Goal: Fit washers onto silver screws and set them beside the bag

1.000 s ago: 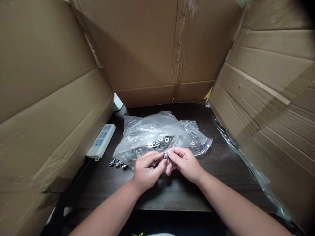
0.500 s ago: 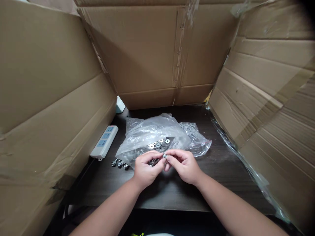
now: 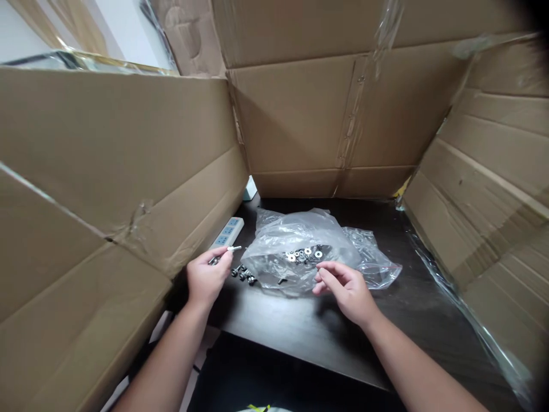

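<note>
My left hand [image 3: 209, 276] is closed with a silver bolt [image 3: 234, 248] pinched between thumb and forefinger, its shank pointing right. Darker metal pieces [image 3: 213, 261] show inside the curled fingers. Just right of this hand, several bolts with dark heads [image 3: 243, 274] lie in a small group on the table. My right hand [image 3: 343, 286] hovers at the near right edge of a clear plastic bag [image 3: 274, 223]. Its thumb and forefinger tips nearly meet; a tiny dark piece seems to be between them, too small to name. Several washers [image 3: 307, 252] lie on the bag's near side.
A white power strip [image 3: 229, 230] lies beyond my left hand. A second clear bag [image 3: 380, 272] of metal parts rests at the right. One small dark screw [image 3: 282, 281] lies near the bag's front edge. Cardboard walls [image 3: 300, 131] surround the dark table [image 3: 355, 355].
My hands, which met around a small metal piece, have come apart. The left has gone left with the bolt, beside the bolt group; the right is near the bag. The view has turned left.
</note>
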`<state>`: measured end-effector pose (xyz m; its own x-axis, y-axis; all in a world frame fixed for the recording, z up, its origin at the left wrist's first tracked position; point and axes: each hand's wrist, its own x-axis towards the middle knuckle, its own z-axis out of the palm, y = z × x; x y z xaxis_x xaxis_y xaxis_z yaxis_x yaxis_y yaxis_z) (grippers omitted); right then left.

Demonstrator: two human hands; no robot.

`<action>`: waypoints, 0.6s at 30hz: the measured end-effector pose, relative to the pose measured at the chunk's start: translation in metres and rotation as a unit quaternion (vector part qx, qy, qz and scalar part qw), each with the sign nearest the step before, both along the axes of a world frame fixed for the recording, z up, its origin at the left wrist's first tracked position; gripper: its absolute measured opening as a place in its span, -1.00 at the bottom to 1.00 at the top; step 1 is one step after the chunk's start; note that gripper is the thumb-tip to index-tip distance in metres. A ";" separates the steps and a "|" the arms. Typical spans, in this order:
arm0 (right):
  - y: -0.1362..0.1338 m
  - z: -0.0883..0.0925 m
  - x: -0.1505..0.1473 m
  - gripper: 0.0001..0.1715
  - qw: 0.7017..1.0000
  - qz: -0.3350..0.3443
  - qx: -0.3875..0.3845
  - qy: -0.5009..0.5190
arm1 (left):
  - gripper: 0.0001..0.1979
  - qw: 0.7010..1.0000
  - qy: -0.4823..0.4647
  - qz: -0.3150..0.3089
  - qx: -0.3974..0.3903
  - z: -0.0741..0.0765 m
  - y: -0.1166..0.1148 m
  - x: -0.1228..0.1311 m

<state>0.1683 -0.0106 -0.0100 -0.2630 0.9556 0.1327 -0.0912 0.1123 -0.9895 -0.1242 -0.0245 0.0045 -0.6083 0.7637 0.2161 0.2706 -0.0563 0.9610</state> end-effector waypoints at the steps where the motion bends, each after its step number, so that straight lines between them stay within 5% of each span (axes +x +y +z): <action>1: 0.000 -0.001 0.000 -0.59 1.000 0.000 0.002 -0.005 | -0.72 0.999 0.028 0.015 -0.019 -0.001 0.008 -0.003; 6: 0.004 -0.003 0.001 -0.57 1.000 -0.001 0.008 -0.028 | -0.85 0.998 0.039 0.009 -0.049 -0.010 0.032 -0.004; 12: 0.003 -0.007 0.001 -0.57 0.998 0.004 0.014 -0.061 | -0.77 0.993 -0.096 -0.048 -0.050 -0.016 0.030 -0.012; 18: 0.003 -0.006 0.001 -0.57 0.997 0.000 0.020 -0.078 | -0.84 0.956 -0.261 -0.129 -0.037 0.014 0.008 -0.012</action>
